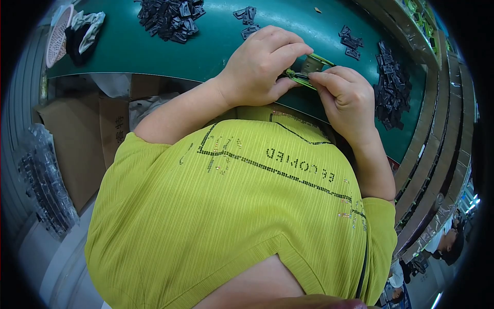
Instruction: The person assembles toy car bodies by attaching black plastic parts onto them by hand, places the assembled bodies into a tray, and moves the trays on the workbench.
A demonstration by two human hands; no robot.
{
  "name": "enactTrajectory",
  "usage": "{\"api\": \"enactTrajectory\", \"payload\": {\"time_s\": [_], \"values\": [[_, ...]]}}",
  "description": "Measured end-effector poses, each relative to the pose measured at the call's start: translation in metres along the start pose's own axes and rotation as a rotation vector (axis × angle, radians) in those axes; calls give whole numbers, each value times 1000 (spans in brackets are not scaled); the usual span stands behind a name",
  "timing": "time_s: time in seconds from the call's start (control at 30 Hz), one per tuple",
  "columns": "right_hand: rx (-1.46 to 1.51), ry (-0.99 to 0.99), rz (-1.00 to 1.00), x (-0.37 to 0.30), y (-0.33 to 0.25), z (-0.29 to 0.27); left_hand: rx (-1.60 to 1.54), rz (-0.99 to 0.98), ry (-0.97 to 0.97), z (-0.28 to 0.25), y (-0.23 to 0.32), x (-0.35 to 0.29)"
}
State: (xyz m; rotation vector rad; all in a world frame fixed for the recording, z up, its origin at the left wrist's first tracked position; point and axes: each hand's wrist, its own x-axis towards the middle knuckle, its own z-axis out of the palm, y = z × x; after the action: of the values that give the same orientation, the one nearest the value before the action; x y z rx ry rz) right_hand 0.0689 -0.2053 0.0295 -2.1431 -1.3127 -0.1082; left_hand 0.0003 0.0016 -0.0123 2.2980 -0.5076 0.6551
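Just beyond the near edge of the green tabletop (216, 57), both my hands hold one small part with bright green edges (312, 65) and a grey-olive middle. My left hand (265, 64) has its fingers closed on the left end of it, thumb below and index finger above. From the right side, my right hand (346, 97) pinches the near edge between thumb and index finger. Something small and dark shows by the right fingertips, too small to name. The fingers cover both ends of the green-edged part.
Black plastic pieces lie in a large pile (172, 19) at the far left and another pile (392, 87) on the right. Smaller groups (247, 16) sit between. A pink basket (59, 36) stands at the left end. Below are a cardboard box (72, 139) and a bagged stack (47, 177).
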Motion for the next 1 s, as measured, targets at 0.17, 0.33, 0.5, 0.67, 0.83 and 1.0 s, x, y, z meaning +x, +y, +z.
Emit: {"api": "enactTrajectory", "payload": {"time_s": [0.17, 0.33, 0.5, 0.67, 0.83, 1.0], "values": [[-45, -75, -19, 2, -2, -2, -8, -6, 13, -1, 0, -3], [-88, -79, -10, 3, -2, -2, -15, -8, 5, 1, -1, 1], [-159, -88, -29, 6, -6, 0, -15, -5, 15, 1, -2, 1], [-157, -122, -12, 7, -6, -2, -6, -4, 15, 1, -1, 1], [-57, -130, -16, 8, 1, -2, -16, -2, 7, 2, -1, 1], [-61, -167, -21, 10, -2, -3, -23, -4, 16, 3, -2, 1]]}}
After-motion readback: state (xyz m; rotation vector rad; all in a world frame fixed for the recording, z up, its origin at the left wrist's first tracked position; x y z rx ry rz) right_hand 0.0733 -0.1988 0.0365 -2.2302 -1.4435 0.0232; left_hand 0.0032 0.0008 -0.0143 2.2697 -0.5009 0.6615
